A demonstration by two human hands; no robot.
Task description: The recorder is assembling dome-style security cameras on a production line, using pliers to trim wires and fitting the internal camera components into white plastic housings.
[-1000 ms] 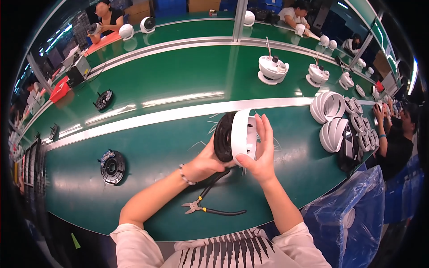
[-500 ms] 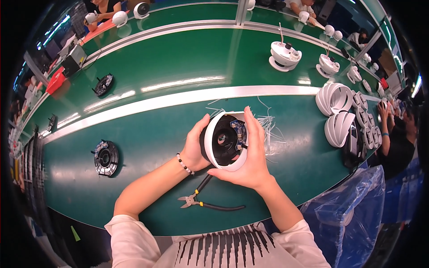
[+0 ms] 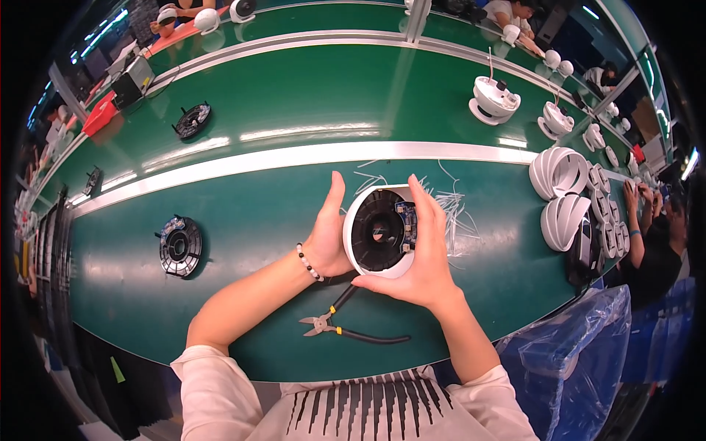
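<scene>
A white rounded camera shell (image 3: pixel 352 246) is held above the green bench, its opening toward me. Inside it sits a black round core (image 3: pixel 377 229) with a blue circuit board (image 3: pixel 407 226) along its right side. My right hand (image 3: pixel 429 261) grips the shell from the right, fingers along the edge and thumb beneath. My left hand (image 3: pixel 329 239) cups the left side with its thumb raised off the shell; its other fingers are hidden behind. Diagonal cutters (image 3: pixel 323 322) with dark handles lie on the bench below, jaws spread.
Cut white ties (image 3: pixel 457 224) are scattered behind my right hand. A black round part (image 3: pixel 180 248) lies at left, another (image 3: pixel 193 120) beyond the white rail (image 3: pixel 294 156). White shells (image 3: pixel 562 220) are stacked at right, near a clear plastic bag (image 3: pixel 566 367). White camera bodies (image 3: pixel 495 101) stand farther back.
The black core, which bulged out past the shell's left edge, now lies within the shell. My left palm has eased back and its thumb stands farther from the shell. The whole view has shifted slightly.
</scene>
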